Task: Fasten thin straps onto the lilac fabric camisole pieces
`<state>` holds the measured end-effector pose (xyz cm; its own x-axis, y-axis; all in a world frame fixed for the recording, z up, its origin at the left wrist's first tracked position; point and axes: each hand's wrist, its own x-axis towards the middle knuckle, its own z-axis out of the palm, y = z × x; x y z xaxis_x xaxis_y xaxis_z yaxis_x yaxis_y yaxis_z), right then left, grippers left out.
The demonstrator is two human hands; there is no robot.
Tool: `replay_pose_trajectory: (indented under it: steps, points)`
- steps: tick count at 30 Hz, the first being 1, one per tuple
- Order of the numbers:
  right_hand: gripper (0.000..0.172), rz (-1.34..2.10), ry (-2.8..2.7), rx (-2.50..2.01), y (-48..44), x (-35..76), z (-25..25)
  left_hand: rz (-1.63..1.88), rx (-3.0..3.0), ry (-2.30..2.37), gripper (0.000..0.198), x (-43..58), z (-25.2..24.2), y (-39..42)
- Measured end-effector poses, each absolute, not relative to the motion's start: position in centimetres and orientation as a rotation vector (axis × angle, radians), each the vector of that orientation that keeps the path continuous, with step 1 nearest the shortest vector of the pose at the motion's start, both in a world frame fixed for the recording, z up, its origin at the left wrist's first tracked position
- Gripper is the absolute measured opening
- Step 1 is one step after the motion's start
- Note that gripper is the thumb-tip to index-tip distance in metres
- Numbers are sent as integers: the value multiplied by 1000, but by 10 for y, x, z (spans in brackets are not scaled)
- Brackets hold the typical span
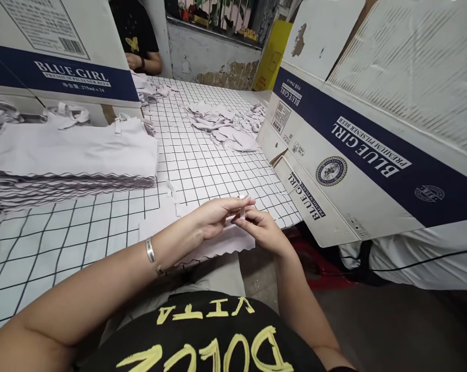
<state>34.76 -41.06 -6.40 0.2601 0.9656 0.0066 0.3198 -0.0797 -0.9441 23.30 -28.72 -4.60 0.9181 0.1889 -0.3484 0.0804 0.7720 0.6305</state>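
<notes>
A pale lilac garment point(218, 244) with a wavy hem lies at the table's near edge, partly under my hands. My left hand point(218, 214) pinches a narrow strap point(243, 210) of it between thumb and fingers. Close beside it, my right hand point(261, 227) is closed on the same strap a little lower, fingers curled. Another strap point(172, 191) of the garment rests on the table left of my hands. Fingers hide the exact spot where the strap is gripped.
A tall stack of like garments point(71, 155) stands at the left before a beer carton point(63, 57). A loose heap of garments point(226, 126) lies at the back of the grid-patterned table point(187, 165). A large carton point(357, 139) borders the right side. Across the table sits another person point(138, 36).
</notes>
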Motion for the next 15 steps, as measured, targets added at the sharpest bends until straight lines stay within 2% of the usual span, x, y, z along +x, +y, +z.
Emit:
replay_pose_trajectory:
  steps: [5,8,15]
  points:
    - [24,1192,-964,-1578,-415,357,-75,116,869,551,22,238,-48,-256]
    - [27,1267,-959,-1567,-412,364,-78,165,891,583,24,241,-49,-242]
    - [28,824,-1001,-1627,-388,375,-75,157,829,416,13,249,-50,-237]
